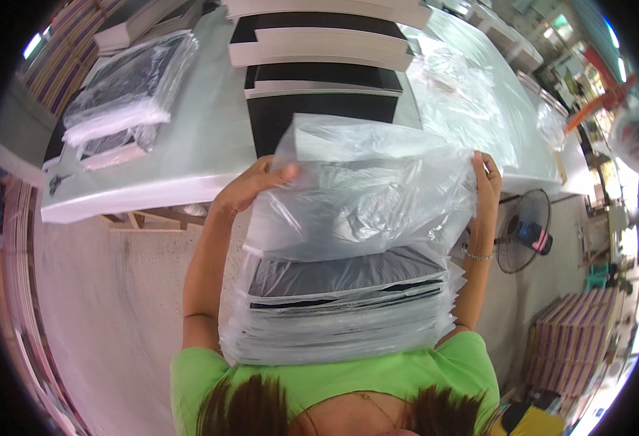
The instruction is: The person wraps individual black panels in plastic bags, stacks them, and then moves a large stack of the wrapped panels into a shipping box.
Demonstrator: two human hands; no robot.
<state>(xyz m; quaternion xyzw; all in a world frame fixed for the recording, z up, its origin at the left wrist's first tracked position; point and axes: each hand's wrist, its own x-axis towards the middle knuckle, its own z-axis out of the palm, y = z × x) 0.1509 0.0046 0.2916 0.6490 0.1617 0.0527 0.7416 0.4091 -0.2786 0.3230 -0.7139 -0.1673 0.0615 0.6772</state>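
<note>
My left hand (250,186) grips the left edge of a clear plastic bag (377,200), thumb on top. At its right edge, the curled fingers of my right hand (487,178) hold the same bag. Something flat and dark shows through the film. Below it, close to my chest, lies a stack of plastic-wrapped dark flat pieces (341,312), their film edges sticking out at the sides. What bears this stack is hidden. Just beyond the bag, black-topped boards with pale edges (323,76) are piled in stepped layers on the table (210,138).
Plastic-wrapped dark packs (134,87) lie at the table's left, near small scissors (58,183). Loose clear film (464,94) covers part of the right side. A fan (524,231) stands beyond my right arm. Striped stacks (573,338) stand at the right.
</note>
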